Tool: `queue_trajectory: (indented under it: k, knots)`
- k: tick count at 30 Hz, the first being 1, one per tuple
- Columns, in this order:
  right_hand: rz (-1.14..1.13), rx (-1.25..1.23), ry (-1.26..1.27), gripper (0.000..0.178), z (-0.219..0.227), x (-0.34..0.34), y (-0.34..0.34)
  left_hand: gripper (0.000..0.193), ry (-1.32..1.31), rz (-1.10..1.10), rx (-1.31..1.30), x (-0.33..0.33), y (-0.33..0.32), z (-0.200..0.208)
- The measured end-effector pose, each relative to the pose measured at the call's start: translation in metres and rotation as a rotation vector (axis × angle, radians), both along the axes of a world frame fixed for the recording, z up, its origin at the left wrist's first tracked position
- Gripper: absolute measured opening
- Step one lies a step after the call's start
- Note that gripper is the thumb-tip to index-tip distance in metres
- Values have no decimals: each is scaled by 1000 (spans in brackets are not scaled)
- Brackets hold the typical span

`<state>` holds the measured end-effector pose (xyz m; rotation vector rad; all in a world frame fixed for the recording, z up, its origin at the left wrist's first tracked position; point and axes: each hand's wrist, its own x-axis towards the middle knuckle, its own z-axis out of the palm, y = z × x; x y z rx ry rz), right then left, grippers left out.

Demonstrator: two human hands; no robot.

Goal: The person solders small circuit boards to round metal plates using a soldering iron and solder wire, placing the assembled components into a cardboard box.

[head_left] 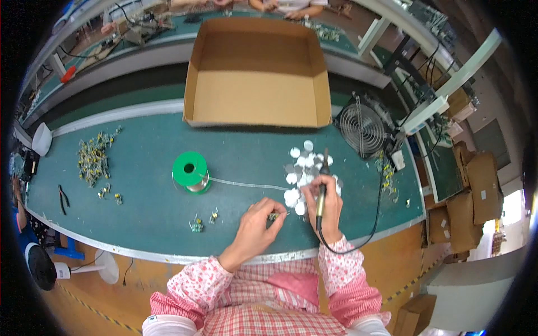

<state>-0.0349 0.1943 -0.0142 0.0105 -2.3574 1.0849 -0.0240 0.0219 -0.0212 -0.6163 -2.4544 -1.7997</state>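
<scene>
My right hand (pixel 329 208) is closed around a soldering iron (pixel 321 203), whose tip points away from me and whose cord loops down to the right. The same hand's fingertips are over a cluster of round white discs (pixel 307 162); whether they pinch one, I cannot tell. Just left of it, my left hand (pixel 258 228) pinches a small electronic part (pixel 273 216), mostly covered by the fingers. A green solder spool (pixel 190 168) stands farther left, with a thin pale tube (pixel 246 183) running from it toward the discs. Two small circuit parts (pixel 196 225) lie left of my left hand.
An open cardboard box (pixel 258 101) stands at the table's far side. A round black fan (pixel 363 129) sits to its right. Piled circuit parts (pixel 94 159) and black-handled pliers (pixel 64 199) lie at left. More parts (pixel 388 176) lie at right. Another person's hands (pixel 297 12) show beyond.
</scene>
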Motion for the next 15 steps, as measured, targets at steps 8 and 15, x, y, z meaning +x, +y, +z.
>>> queue_trajectory:
  k: [8, 15]
  knots:
    - [-58, -150, 50, 23, -6, 33, 6, 8, 298, -22, -153, -6, 42, -12]
    - [-130, -254, 39, 19, -1, 41, 5, 10, 187, -77, -136, 7, 25, 6]
